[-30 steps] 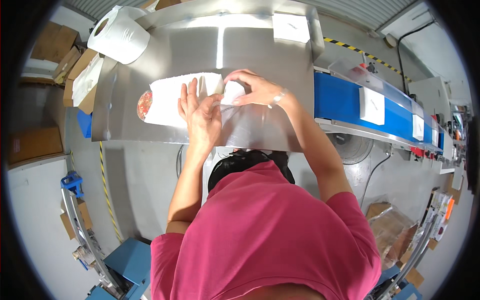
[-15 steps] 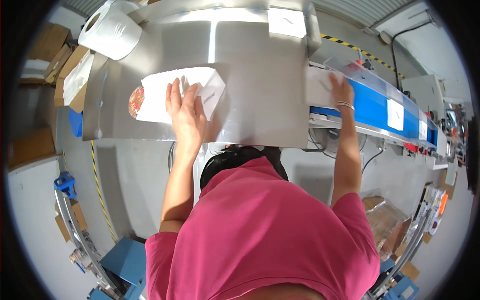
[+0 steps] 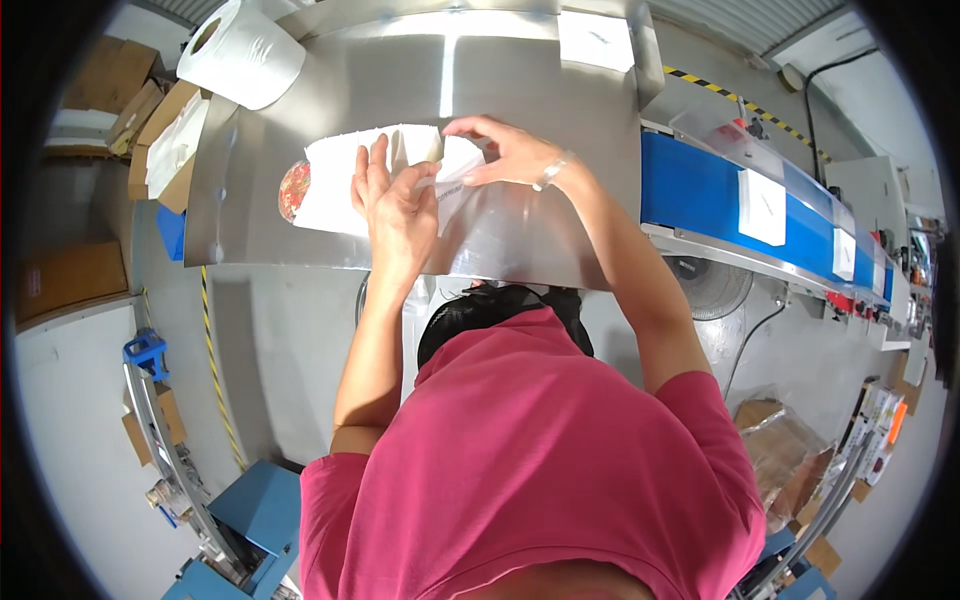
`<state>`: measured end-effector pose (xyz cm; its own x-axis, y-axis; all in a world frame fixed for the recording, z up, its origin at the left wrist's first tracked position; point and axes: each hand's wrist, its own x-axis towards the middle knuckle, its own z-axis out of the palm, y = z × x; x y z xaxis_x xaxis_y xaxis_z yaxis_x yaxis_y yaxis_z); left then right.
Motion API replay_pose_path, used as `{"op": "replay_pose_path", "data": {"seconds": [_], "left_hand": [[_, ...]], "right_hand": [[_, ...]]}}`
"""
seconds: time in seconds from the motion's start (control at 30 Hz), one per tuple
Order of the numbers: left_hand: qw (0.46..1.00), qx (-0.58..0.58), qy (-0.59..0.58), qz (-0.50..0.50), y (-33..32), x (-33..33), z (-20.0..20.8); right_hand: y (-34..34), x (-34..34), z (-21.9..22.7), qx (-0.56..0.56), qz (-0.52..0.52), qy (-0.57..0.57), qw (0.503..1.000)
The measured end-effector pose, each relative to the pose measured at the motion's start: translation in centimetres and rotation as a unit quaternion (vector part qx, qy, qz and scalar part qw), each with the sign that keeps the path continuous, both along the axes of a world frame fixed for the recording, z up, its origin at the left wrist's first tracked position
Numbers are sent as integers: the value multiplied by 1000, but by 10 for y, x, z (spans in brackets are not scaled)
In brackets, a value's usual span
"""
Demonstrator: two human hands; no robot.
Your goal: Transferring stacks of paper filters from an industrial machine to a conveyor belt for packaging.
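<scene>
A pile of flat white packets [image 3: 335, 190] lies on the metal table, its right end bent up and fanned. My left hand [image 3: 398, 210] rests on the pile with two fingers stretched out. Its thumb and index finger close at the raised edge of a packet. From the right comes my right hand [image 3: 515, 160], thumb and fingers curved apart around the pile's right end, touching or nearly touching it. Past the pile's left end shows a round red-patterned piece [image 3: 295, 190], partly covered by the packets.
A blue conveyor belt [image 3: 690, 185] runs off to the right, carrying several white packets [image 3: 762, 207]. At the table's far left stands a large white roll [image 3: 255, 60]; a white packet [image 3: 596, 40] lies at the far right. An open carton [image 3: 165, 150] stands beyond the left edge.
My right hand has left the conveyor's near end and come over to the pile. The packet it was on has travelled along the belt. My left thumb and index finger have shifted toward the raised edge.
</scene>
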<state>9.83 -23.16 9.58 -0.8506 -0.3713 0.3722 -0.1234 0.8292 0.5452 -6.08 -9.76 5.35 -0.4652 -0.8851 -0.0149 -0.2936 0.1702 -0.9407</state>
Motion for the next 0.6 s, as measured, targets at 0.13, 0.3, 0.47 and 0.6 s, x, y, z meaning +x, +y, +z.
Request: {"op": "replay_pose_path", "data": {"seconds": [0.13,0.3,0.47,0.6], "left_hand": [[1000,-2,-20,-5,1,-1,7],[995,-94,24,39,-10,1,-7],[995,-68,-1,72,-13,4,-5],[997,-49,4,54,-12,6,-4]], "right_hand": [[5,-5,-11,-13,29,5,999],[61,0,-28,-24,-228,-57,972],[170,-33,-41,44,-460,3,887],[257,-58,-56,183,-584,219,760]]}}
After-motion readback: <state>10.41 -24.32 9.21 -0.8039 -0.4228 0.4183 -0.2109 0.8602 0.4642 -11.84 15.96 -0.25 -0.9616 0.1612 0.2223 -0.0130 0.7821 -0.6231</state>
